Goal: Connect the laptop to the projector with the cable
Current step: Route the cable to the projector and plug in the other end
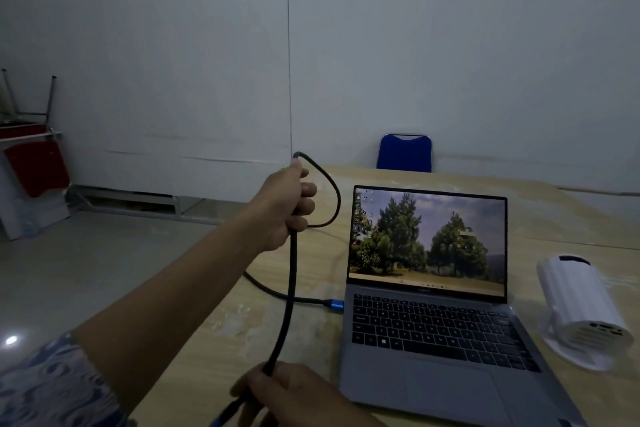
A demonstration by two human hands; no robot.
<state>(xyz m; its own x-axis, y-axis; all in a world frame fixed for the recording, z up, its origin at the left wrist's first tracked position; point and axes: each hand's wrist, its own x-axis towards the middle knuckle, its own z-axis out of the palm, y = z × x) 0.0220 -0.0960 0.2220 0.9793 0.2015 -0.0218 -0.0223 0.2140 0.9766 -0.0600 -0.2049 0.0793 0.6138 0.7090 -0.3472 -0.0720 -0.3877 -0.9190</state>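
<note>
An open grey laptop [429,315] with trees on its screen sits on the wooden table [571,225]. A black braided cable [292,274] has one blue-tipped plug [334,305] lying at the laptop's left edge; whether it is inserted I cannot tell. My left hand [289,206] is raised left of the screen, closed around a loop of the cable. My right hand [287,399] at the bottom edge grips the cable near its other blue plug [221,418]. A white cylindrical projector [581,308] lies on its stand to the right of the laptop.
A blue chair [404,152] stands behind the far table edge against the white wall. Red folded chairs [34,163] lean at the left wall. Grey floor lies left of the table.
</note>
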